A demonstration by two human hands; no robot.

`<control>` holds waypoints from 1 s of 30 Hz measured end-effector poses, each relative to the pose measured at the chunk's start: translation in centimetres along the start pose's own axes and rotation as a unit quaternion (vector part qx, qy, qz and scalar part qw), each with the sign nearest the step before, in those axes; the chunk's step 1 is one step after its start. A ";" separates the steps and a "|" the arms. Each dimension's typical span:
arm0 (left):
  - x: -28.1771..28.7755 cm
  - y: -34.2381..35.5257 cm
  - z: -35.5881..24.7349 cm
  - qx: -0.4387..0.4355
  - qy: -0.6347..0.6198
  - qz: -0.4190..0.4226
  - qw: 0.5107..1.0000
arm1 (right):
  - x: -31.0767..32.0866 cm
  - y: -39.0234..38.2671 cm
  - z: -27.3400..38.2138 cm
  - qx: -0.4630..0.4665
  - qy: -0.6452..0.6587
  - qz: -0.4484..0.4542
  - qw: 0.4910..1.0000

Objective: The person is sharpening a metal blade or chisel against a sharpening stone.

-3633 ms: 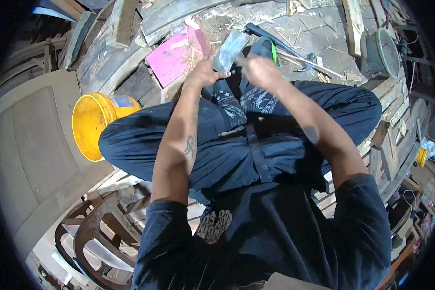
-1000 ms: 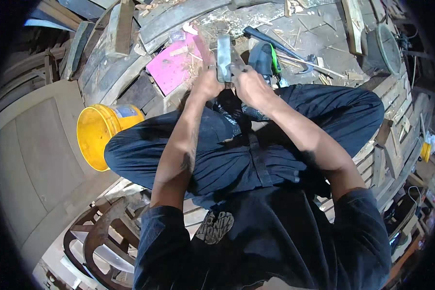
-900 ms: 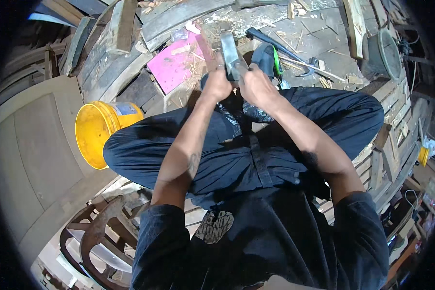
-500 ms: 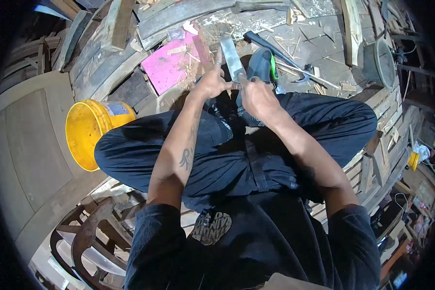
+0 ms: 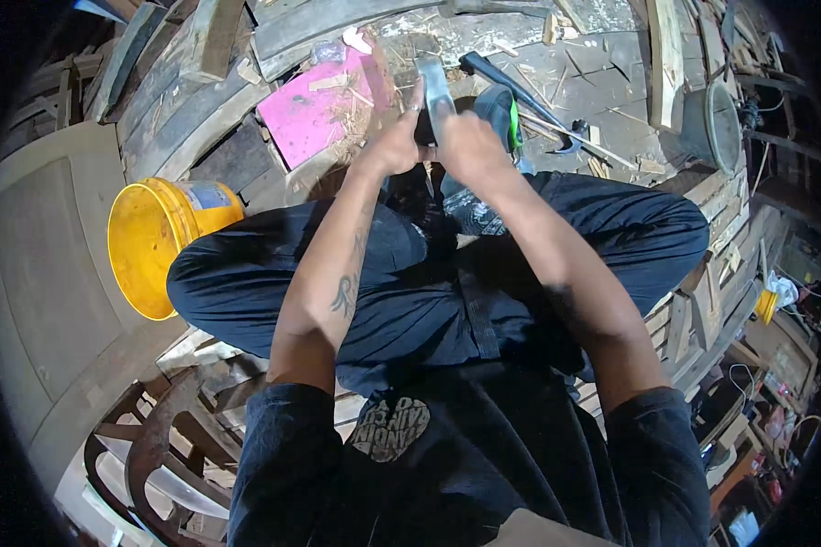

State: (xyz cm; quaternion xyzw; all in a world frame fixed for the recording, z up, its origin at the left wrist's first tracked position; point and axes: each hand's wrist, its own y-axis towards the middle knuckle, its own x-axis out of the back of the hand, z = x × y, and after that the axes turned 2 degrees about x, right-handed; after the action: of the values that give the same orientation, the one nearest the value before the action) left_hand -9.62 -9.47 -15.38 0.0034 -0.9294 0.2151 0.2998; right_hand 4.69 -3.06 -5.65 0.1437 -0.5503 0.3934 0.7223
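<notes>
My right hand (image 5: 470, 150) is closed round the lower end of a broad flat metal blade (image 5: 436, 82), which points away from me and is slightly blurred. Its handle is hidden under my fingers. Close beside it, my left hand (image 5: 390, 150) has a finger stretched forward along the blade's left side and the thumb turned toward my right hand. Whatever lies in its curled fingers is dark and cannot be made out. Both hands are above my crossed feet, where a grey-blue shoe (image 5: 494, 114) with a green edge shows.
A pink sheet (image 5: 306, 114) with wood shavings lies ahead to the left. A dark-handled tool (image 5: 511, 87) with a curved metal head rests past my right foot. A yellow bucket (image 5: 146, 246) lies tipped by my left knee; a grey bucket (image 5: 716, 128) stands far right, near wooden beams (image 5: 663, 64).
The blade has tilted more edge-on and my right hand has shifted slightly left, closer to my left hand. The whole view has shifted a little.
</notes>
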 end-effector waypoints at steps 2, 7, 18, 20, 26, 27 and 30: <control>0.1 0.1 0.0 -0.049 -0.029 0.013 0.998 | 0.4 0.2 0.0 -0.010 0.019 0.020 1.000; 0.5 -0.6 -0.9 -0.048 -0.075 0.011 0.996 | 0.2 -0.9 -0.3 -0.077 -0.016 0.133 0.988; 0.2 0.1 -0.2 -0.059 -0.038 0.032 0.997 | -1.0 0.7 0.3 -0.032 0.003 0.034 0.999; -0.4 0.0 -0.2 0.029 -0.012 -0.013 0.999 | -1.0 -0.1 0.2 -0.052 0.007 0.074 0.996; -0.7 0.8 0.3 -0.068 0.089 -0.035 0.993 | -0.6 0.5 0.2 -0.035 0.032 0.028 0.998; -0.5 0.8 0.3 -0.106 0.083 -0.039 0.990 | -0.5 0.7 0.3 -0.022 0.038 0.005 0.999; -0.1 0.4 -0.3 -0.127 0.099 -0.003 0.987 | -0.8 0.4 0.1 -0.023 0.021 0.035 0.999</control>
State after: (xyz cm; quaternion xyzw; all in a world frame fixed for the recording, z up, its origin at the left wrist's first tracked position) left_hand -9.43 -8.98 -15.31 -0.0532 -0.9149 0.0938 0.3889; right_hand 4.25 -3.21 -6.43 0.0988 -0.5486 0.4085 0.7228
